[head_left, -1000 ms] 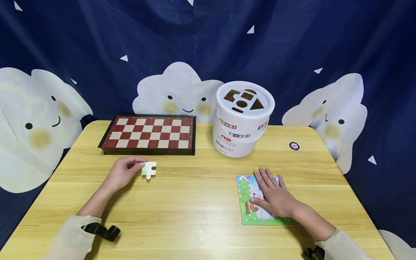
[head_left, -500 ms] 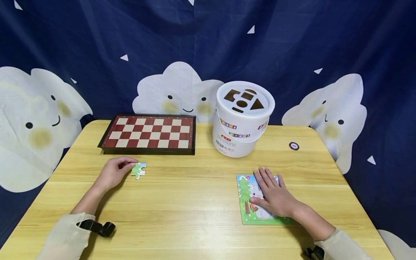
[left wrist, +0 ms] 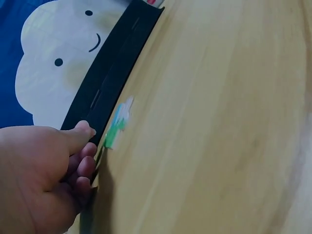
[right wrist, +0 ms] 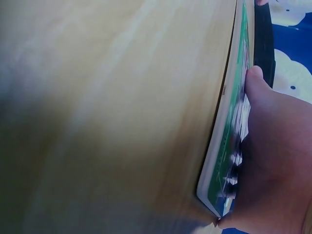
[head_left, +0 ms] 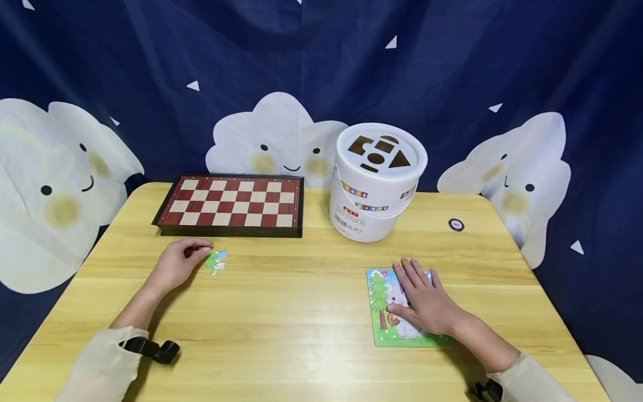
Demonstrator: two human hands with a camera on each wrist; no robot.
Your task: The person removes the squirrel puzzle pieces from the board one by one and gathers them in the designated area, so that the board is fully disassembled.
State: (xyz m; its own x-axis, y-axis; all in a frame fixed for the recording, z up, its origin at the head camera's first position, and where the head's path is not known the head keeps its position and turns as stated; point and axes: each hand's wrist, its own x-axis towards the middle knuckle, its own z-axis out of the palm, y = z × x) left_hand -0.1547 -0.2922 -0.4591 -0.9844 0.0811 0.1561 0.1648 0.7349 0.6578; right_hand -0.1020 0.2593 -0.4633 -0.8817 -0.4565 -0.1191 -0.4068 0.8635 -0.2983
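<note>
In the head view, a small jigsaw puzzle piece (head_left: 216, 263) with green, blue and white print lies on the table at the left. My left hand (head_left: 178, 263) is just beside it, fingers loosely curled, thumb and index tips near the piece's upper left corner. The left wrist view shows a narrow gap between my thumb and the puzzle piece (left wrist: 117, 124). My right hand (head_left: 427, 301) rests flat with spread fingers on a jigsaw puzzle board (head_left: 379, 301) printed with a tree and a white animal. The hand covers much of its right side.
Behind my left hand lies a red and white chessboard (head_left: 228, 204) in a black frame. A white shape-sorter bucket (head_left: 372, 190) stands at the back middle. A small round dark disc (head_left: 456, 224) lies at the right. A blue cloud-patterned cloth hangs behind the wooden table (head_left: 291, 329).
My left hand has moved left with the puzzle piece, then lifted slightly off it, leaving the piece on the table. My right hand has stayed on the puzzle board.
</note>
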